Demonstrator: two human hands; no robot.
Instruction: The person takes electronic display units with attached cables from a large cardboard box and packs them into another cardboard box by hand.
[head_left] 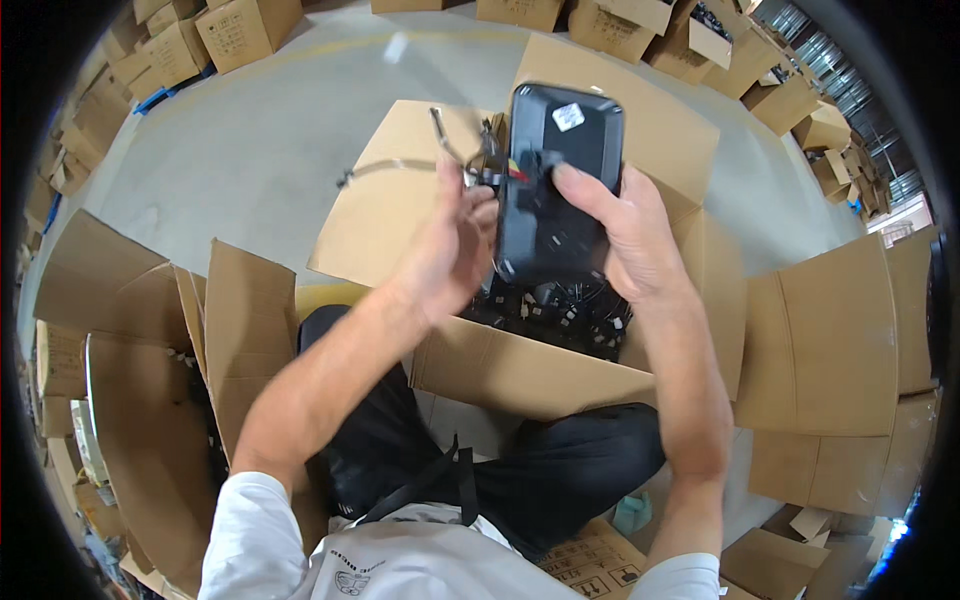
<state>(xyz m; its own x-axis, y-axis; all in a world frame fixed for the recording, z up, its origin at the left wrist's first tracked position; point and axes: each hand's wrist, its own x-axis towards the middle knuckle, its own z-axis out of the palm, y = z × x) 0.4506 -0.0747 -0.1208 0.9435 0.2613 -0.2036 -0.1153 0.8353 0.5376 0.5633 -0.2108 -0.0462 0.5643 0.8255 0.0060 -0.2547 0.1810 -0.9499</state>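
Observation:
My right hand (pixel 640 228) grips a black rectangular device (pixel 562 225) with rounded corners and a white label, its thumb pressed on the face. The device is held upright above an open cardboard box (pixel 530 370). Beside its left edge, my left hand (pixel 452 238) is closed on a bundle of thin cables (pixel 400 163), which stick out to the left and upward and are blurred by motion. Small red and yellow wires show between the cables and the device. Inside the box under my hands lie many small black parts (pixel 560 310) with light connectors.
Another open box (pixel 150 440) with dark contents stands at my left, and further cardboard flaps (pixel 820 340) rise at my right. Many stacked boxes (pixel 250 35) line the far floor. My crossed legs (pixel 560 460) are against the near side of the middle box.

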